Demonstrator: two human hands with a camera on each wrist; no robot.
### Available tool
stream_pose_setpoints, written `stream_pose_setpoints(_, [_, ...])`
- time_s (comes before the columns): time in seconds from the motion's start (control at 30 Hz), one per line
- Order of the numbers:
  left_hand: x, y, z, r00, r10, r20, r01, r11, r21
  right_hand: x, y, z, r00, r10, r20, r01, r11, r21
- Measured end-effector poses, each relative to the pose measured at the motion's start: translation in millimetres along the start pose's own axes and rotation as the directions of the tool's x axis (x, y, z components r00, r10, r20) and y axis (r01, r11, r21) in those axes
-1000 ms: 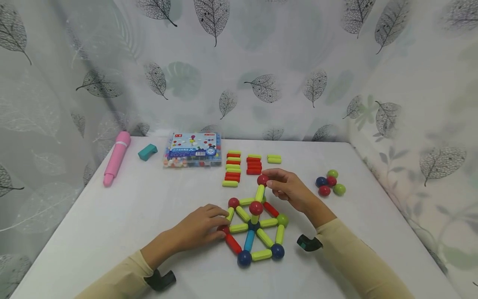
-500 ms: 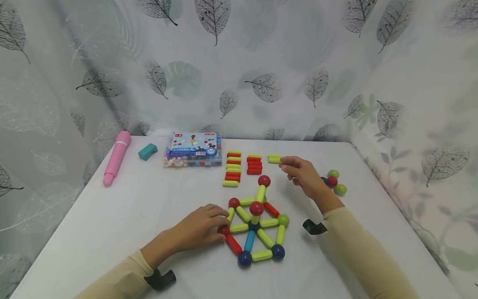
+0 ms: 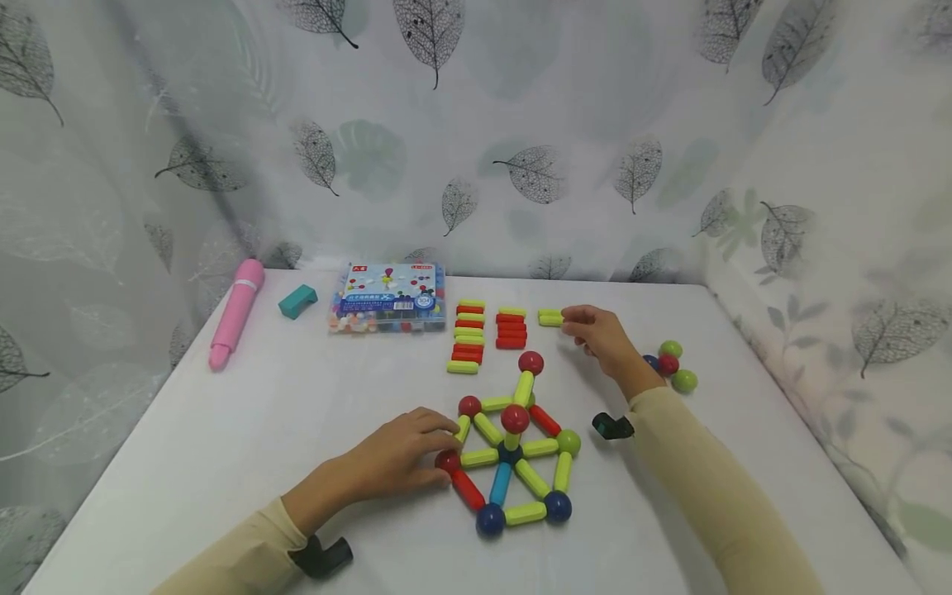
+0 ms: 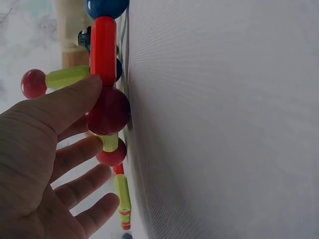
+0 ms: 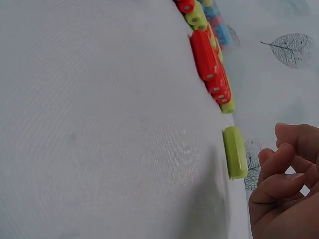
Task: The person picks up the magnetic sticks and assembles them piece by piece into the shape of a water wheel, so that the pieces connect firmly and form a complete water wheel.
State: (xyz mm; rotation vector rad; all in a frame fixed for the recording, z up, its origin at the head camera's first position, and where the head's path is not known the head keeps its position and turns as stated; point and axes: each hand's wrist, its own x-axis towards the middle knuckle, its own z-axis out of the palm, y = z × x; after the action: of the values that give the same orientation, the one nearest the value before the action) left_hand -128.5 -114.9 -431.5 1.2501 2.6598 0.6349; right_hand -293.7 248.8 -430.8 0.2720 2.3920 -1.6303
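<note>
A model of coloured balls and magnetic-looking rods (image 3: pixel 525 514) stands on the table as a six-cornered ring with spokes. Two upright green rods carry raised red balls, one at the centre (image 3: pixel 515 418) and one at the back (image 3: pixel 531 363). My left hand (image 3: pixel 402 453) pinches the ring's leftmost red ball (image 4: pixel 108 112), thumb in front where a red rod (image 4: pixel 103 50) joins it. At the back, my right hand (image 3: pixel 604 337) is beside the right end of two green rods (image 3: pixel 551 318). Its bent fingers (image 5: pixel 279 159) hold nothing visible; contact with the rods is unclear.
Two columns of red and green rods (image 3: pixel 511 334) lie left of my right hand. Loose balls (image 3: pixel 684 380) sit to its right, partly behind the forearm. Farther left are a clear parts box (image 3: pixel 387 302), a teal block (image 3: pixel 298 302) and a pink stick-shaped object (image 3: pixel 236 314).
My right hand has left the back raised red ball and moved back and right to the pair of green rods. My left hand stays at its red ball.
</note>
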Motion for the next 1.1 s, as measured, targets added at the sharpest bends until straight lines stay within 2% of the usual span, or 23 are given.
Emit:
stream_pose_setpoints(0.1, [1.0, 0.6, -0.6, 1.0, 0.002, 0.001, -0.002, 1.0, -0.003, -4.9, -2.0, 0.3, 1.0, 0.007, 0.011, -0.007, 1.0, -0.023])
stream_pose_setpoints(0.23, [2.3, 2.1, -1.7, 1.0, 0.008, 0.005, -0.008, 1.0, 0.006, -22.3, -0.2, 3.1, 0.995, -0.006, 0.101, 0.013, 0.997, -0.072])
stream_pose_setpoints(0.33, [2.4, 2.8, -3.1, 1.0, 0.007, -0.002, -0.007, 1.0, 0.017, -38.5, 3.0, 7.3, 0.984, -0.028, 0.177, 0.044, 0.995, -0.087])
stream_pose_setpoints(0.43, [1.7, 3.1, -4.0, 1.0, 0.004, -0.013, -0.004, 1.0, 0.018, -53.5, 6.7, 11.1, 0.975, -0.05, 0.217, 0.07, 0.994, -0.086])
stream_pose_setpoints(0.53, [1.1, 3.2, -3.8, 1.0, -0.001, -0.013, 0.001, 1.0, 0.01, -67.0, 13.0, 13.3, 0.966, -0.049, 0.255, 0.074, 0.993, -0.089])
stream_pose_setpoints(0.67, [3.4, 2.6, -4.0, 1.0, -0.004, 0.0, 0.004, 1.0, 0.006, -84.7, 23.9, 12.7, 0.942, -0.04, 0.332, 0.09, 0.986, -0.139])
stream_pose_setpoints(0.77, [8.2, -0.4, -7.7, 0.999, -0.042, 0.016, 0.042, 0.999, -0.02, -95.7, 31.1, 10.8, 0.921, -0.045, 0.386, 0.119, 0.978, -0.169])
stream_pose_setpoints(0.83, [16.7, -6.2, -12.7, 0.994, -0.107, 0.007, 0.107, 0.992, -0.065, -100.9, 34.9, 9.6, 0.916, -0.052, 0.397, 0.13, 0.976, -0.172])
stream_pose_setpoints(0.93, [40.2, -20.4, -20.8, 0.966, -0.252, -0.055, 0.24, 0.956, -0.17, -106.0, 38.6, 8.4, 0.922, -0.066, 0.382, 0.138, 0.977, -0.163])
stream_pose_setpoints(1.03, [67.8, -36.5, -25.7, 0.919, -0.378, -0.116, 0.335, 0.9, -0.279, -108.6, 41.1, 9.6, 0.926, -0.084, 0.368, 0.147, 0.978, -0.148])
stream_pose_setpoints(1.1, [80.3, -44.5, -25.9, 0.891, -0.436, -0.126, 0.38, 0.868, -0.32, -109.2, 42.8, 11.9, 0.922, -0.096, 0.374, 0.157, 0.978, -0.136])
